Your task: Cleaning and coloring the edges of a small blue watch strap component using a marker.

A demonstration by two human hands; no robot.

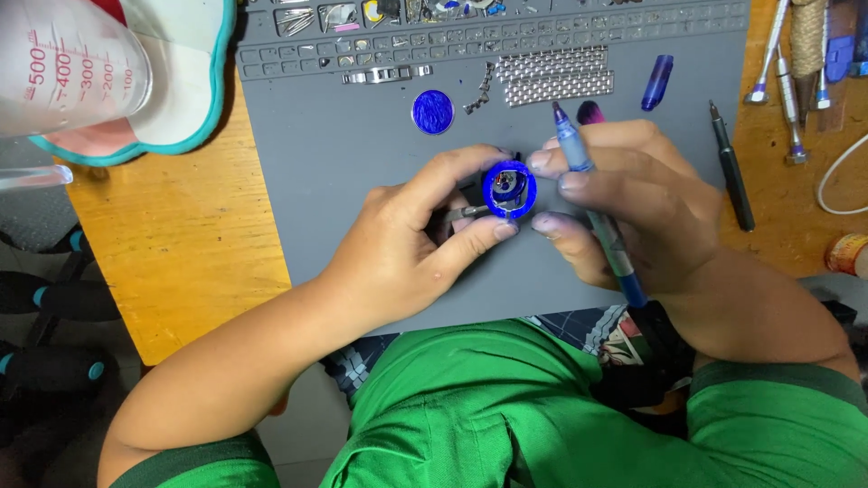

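Pinching blue watch case (509, 189) btwn both hands, left hand (411, 244) gripping it, right hand (624, 203) clasping blue pen (597, 208)

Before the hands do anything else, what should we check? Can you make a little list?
1. Blue watch case held firm: ok, the left hand pinches it with thumb and fingers.
2. Right hand steadying the case: ok, its fingertips touch the rim.
3. Blue tool under control: ok, gripped in the right hand, tip up and away from the case.
4. Case over the grey mat: ok.
5. Blue disc safe: ok, flat on the mat, apart from the hands.
6. Small parts inside the case seated: cannot tell, too small.
7. Black pen tool clear of the right hand: ok, beside it at the mat's edge.
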